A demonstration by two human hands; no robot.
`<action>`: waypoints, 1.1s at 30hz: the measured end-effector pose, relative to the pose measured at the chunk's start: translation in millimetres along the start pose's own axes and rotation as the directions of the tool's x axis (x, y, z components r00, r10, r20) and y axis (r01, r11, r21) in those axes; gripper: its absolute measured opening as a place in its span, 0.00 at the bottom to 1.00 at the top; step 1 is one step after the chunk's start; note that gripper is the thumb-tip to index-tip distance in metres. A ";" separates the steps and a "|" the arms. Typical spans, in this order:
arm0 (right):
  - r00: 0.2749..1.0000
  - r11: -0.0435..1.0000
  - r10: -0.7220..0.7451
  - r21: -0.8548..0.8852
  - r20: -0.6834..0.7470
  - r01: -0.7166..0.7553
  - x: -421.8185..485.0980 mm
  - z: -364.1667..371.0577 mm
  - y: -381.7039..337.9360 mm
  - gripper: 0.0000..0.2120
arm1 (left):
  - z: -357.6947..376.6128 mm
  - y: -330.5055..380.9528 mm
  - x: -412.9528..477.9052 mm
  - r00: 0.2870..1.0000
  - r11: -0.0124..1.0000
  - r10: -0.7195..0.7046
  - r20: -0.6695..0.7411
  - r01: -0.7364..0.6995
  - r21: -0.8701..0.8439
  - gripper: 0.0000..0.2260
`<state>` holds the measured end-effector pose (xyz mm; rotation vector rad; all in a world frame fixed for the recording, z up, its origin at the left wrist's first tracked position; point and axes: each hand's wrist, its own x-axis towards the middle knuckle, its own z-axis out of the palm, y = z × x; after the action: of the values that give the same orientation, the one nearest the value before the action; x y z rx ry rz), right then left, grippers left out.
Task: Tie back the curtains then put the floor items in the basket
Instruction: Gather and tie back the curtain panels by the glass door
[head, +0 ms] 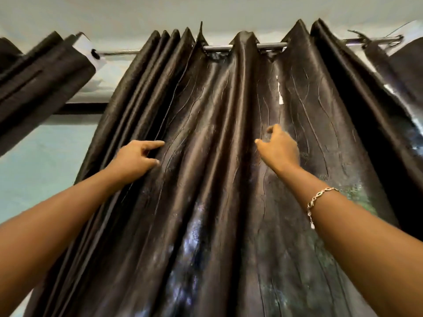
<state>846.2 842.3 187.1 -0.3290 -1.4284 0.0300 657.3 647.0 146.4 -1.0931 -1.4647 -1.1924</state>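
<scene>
most of the view is filled by a dark brown, glossy middle curtain, which is seen from below and is hung in deep pleats from the top of the frame down to the bottom edge. wavy raised lines are seen across its cloth, and patches of light are shown through it low down. above it a pale ceiling is seen, and to the left a light blue-green wall is left uncovered. a second dark panel, the left curtain, is bunched at the upper left, well apart from the middle one. a third, the right curtain, is partly seen at the far right edge. a metal rod is run across the top, and the panels are threaded on it. two bare forearms are raised from the lower corners towards the cloth. the left hand is laid on the left pleats of the middle curtain: a fold edge is held between the straight index finger and the thumb, while the other fingers are hidden behind the cloth. the right hand is held up against the centre of the same curtain with its fingers loosely curled; it is blurred, and whether any cloth is gripped cannot be told. a thin chain bracelet is worn on the right forearm
</scene>
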 end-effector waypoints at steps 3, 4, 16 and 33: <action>0.999 0.999 0.027 -0.022 0.040 -0.026 3.6 -6.3 -3.8 0.25 | 12.7 2.7 1.2 0.998 0.993 -0.059 0.027 0.061 -0.103 0.25; 0.997 0.999 0.041 -0.037 0.064 -0.038 3.2 -5.5 -6.5 0.28 | 17.5 4.7 1.2 0.996 0.991 -0.084 0.026 0.087 -0.106 0.25; 0.970 0.942 -0.043 -0.314 0.237 0.118 -27.2 15.5 -20.9 0.10 | 52.9 37.0 -18.0 0.992 0.991 -0.117 -0.042 0.113 -0.074 0.28; 0.868 0.963 -0.264 0.071 0.421 0.259 -34.8 63.9 -110.0 0.15 | 26.3 28.2 -20.6 0.987 0.972 -0.068 -0.144 0.033 -0.232 0.18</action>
<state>759.5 742.9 186.7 -0.1150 -1.9008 -0.1178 685.4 675.1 128.1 -1.0974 -1.2678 -1.4765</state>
